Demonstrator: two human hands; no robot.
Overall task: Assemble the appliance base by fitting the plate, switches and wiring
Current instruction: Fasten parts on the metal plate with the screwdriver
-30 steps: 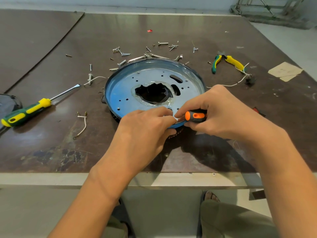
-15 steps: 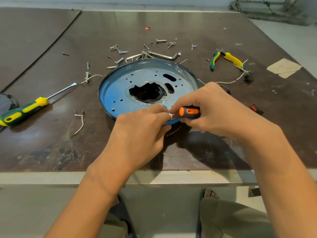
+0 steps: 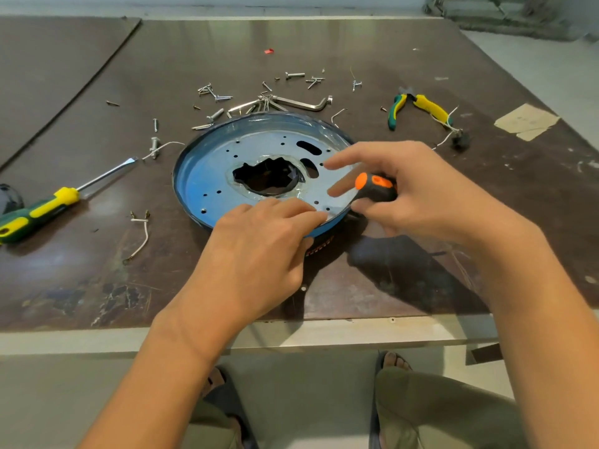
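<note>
**Plate steadied at its near rim; right hand carrying a screwdriver handle**

I see the left hand (image 3: 259, 254) with its fingers (image 3: 298, 210) bent and laid on the near rim of the blue plate (image 3: 207, 176). I cannot tell whether the thumb clamps that rim from below.

The right hand (image 3: 428, 196) grips an orange-and-black screwdriver handle (image 3: 372, 184) in its curled lower fingers. Its two upper fingers stretch straight out above the plate's right side. The tool's shaft is hidden.

The plate lies flat on the tabletop (image 3: 324, 43), near the front edge, with its ragged central hole (image 3: 269, 178) facing up.

- **Behind the plate:** loose screws (image 3: 215, 94) and a bent metal key (image 3: 304, 103).
- **Left of the plate:** a green-and-yellow screwdriver (image 3: 39, 212) and a short white wire (image 3: 144, 236).
- **Right of the plate:** pliers (image 3: 421, 108), well apart from it.
</note>
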